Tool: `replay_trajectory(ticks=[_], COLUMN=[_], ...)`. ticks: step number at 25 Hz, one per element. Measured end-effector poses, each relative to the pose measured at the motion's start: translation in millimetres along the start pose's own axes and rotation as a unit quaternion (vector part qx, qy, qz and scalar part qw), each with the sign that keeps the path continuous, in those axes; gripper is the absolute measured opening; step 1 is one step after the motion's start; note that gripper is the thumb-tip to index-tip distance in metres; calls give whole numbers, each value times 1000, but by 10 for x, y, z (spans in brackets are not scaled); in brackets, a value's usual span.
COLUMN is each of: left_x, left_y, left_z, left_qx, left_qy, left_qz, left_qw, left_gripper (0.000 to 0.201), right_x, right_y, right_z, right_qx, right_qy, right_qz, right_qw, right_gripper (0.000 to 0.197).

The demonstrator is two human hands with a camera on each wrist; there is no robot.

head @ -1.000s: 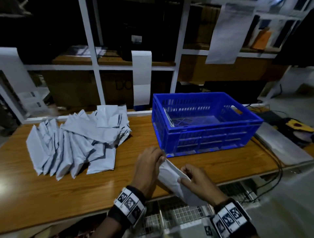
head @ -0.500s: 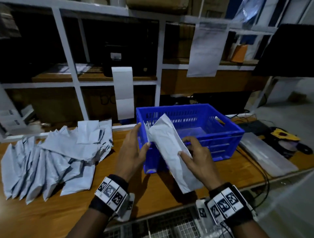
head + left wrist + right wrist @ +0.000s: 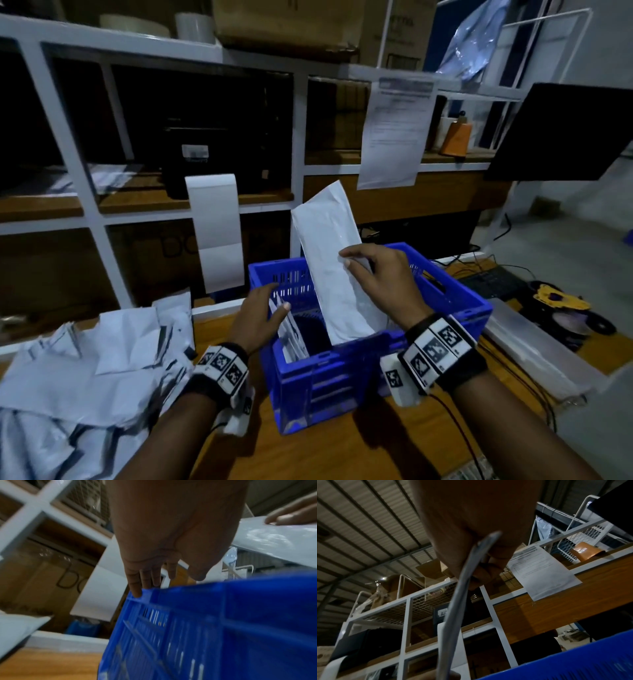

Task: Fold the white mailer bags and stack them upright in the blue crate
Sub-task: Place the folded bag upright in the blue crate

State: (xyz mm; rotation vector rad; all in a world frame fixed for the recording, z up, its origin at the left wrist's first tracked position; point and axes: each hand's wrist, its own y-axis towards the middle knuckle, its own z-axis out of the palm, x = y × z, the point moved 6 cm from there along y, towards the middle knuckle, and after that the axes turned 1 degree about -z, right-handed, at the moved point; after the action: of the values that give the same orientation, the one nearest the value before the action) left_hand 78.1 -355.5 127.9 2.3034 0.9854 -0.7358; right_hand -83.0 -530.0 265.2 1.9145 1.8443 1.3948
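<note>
Your right hand (image 3: 380, 274) pinches a folded bag (image 3: 329, 253) entering the blue crate (image 3: 455, 305); your spread left hand (image 3: 260, 315) steadies the few stacked bags (image 3: 291, 329) (a big pile (image 3: 96, 370) remains).

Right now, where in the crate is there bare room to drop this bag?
The free gap in the crate lies between the stacked bags at its left wall, where the left hand rests, and the bag that the right hand holds. Right of that bag is hidden. The table's left is crowded by the pile.

The held mailer bag (image 3: 329, 260) hides its lower end behind the blue crate (image 3: 342, 377) wall.
</note>
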Motion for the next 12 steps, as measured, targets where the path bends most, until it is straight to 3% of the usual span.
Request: replay_trajectory(ticks=[3,6,8,12], left_x=[93,123,147,207], left_y=[138,156,162,126], left_z=[151,260,304,331], left_qx=[15,62,68,41], left_qy=[8,34,46,-27], left_qz=[-7,-23,-21,-36], left_qw=[1000,997,996,998], left_gripper=[49,47,49,47], right_x=[-238,-498,-608,-880], right_y=[269,409,484,492], right_z=[271,606,760,1058], right_qx=[104,246,319,462], right_qy=[-41,-105,-173,-247], right_qz=[47,109,134,153], right_qw=[993,957,922,838], right_gripper=[24,39,45,46])
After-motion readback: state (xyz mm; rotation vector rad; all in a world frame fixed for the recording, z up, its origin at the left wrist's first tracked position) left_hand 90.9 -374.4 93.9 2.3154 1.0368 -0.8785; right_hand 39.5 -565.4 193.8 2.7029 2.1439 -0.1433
